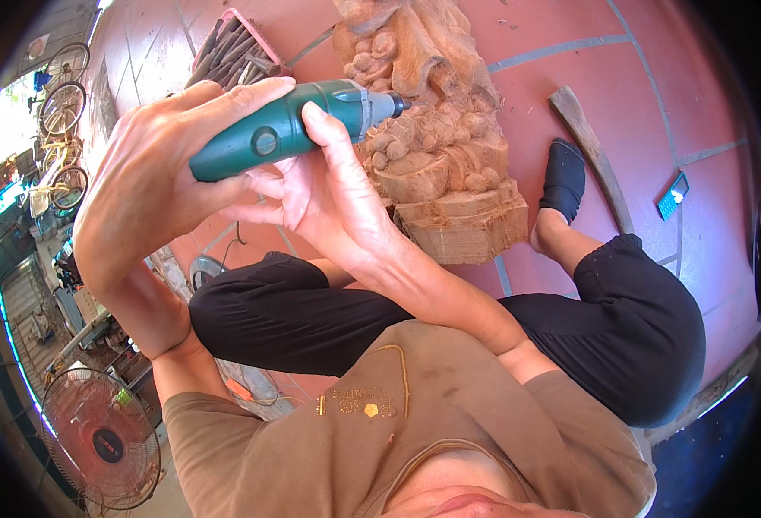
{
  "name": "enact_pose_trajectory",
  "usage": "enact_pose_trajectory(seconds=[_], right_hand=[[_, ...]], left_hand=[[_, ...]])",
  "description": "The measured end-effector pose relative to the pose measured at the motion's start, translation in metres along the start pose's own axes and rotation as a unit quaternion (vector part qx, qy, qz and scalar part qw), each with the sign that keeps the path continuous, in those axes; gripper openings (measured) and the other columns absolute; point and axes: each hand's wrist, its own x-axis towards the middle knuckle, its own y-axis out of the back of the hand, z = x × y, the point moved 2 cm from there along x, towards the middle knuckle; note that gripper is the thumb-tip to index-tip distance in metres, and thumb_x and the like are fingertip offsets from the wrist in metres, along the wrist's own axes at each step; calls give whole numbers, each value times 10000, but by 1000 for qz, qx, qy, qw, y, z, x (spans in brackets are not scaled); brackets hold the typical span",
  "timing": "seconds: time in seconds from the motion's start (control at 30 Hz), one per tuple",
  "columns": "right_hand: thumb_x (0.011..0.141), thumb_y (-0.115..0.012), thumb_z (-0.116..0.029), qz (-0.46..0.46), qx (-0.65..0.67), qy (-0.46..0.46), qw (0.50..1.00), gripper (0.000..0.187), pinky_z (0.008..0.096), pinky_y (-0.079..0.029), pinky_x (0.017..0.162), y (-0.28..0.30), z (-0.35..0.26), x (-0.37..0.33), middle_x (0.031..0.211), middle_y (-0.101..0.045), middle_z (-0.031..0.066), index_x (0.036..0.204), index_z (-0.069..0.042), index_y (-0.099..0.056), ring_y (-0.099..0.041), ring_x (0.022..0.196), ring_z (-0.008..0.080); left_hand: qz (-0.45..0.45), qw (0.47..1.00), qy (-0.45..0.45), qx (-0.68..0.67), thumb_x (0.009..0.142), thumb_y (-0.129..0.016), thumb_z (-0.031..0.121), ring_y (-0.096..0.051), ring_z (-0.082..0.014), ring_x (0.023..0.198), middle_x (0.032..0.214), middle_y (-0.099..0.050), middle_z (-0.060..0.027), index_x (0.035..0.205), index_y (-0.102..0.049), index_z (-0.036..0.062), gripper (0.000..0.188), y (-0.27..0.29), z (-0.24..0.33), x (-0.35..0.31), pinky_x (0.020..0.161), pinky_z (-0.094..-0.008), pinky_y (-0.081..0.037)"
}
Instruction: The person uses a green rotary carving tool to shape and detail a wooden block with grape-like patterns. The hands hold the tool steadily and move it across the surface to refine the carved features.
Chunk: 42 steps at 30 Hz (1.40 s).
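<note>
Pointing a green plastic rotary tool (298,127) at carved brown wood (449,173)
It is clamped by left hand (160,147) and right hand (337,181) fingers (323,125); light pressure is advised.

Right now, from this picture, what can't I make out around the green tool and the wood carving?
All in the head view:
- Green tool, its tip: too small to tell its shape or whether it touches the wood carving.
- Carving's far end: cut off by the top edge.
- Carving's left side: partly covered by the tool's nose.
- Pink tray: near part hidden behind the left grip.
</note>
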Motion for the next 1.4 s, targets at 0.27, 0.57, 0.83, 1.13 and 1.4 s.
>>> enact_pose_trajectory(seconds=[0.27, 0.57, 0.83, 1.13, 1.4], right_hand=[[988, -551, -572, 11, 1, 6, 1000, 595, 619, -471, 1050, 2, 0, 0, 1349, -606, 41, 1410, -158, -483, -581, 1269, 248], [963, -590, -590, 6, 4, 3, 1000, 611, 563, -449, 1070, 0, 0, -3, 1342, -599, 22, 1395, -172, -480, -575, 1268, 233], [950, -608, -604, 13, 5, 0, 1000, 630, 515, -458, 1055, -1, 0, -4, 1309, -622, 24, 1378, -156, -493, -590, 1252, 236], [948, -606, -611, 11, 0, 4, 1000, 630, 517, -460, 1049, 2, -1, -3, 1305, -628, 29, 1366, -152, -503, -592, 1249, 235], [975, -592, -566, 13, 14, 8, 1000, 586, 519, -488, 1040, -2, -2, -5, 1304, -624, 35, 1365, -141, -494, -607, 1232, 234]], left_hand=[[-5, 1000, 6, -9, 675, -825, 243, -651, -292, 773, 898, -649, -110, 1368, -637, 135, 726, -3, -2, 1, 723, -383, -526], [1, 1000, -5, -10, 686, -835, 286, -636, -282, 746, 856, -622, -101, 1374, -632, 138, 733, -4, -4, 1, 702, -389, -516], [-6, 1000, -4, -15, 684, -838, 266, -652, -283, 767, 889, -644, -104, 1367, -633, 131, 727, -4, -3, 1, 714, -385, -523], [-9, 1000, 2, -21, 677, -833, 248, -680, -300, 812, 943, -675, -110, 1360, -634, 123, 723, -6, -6, 2, 742, -392, -538], [-13, 1000, 4, -16, 716, -833, 271, -676, -290, 790, 925, -660, -108, 1364, -628, 116, 698, -4, -2, 1, 725, -373, -534]])
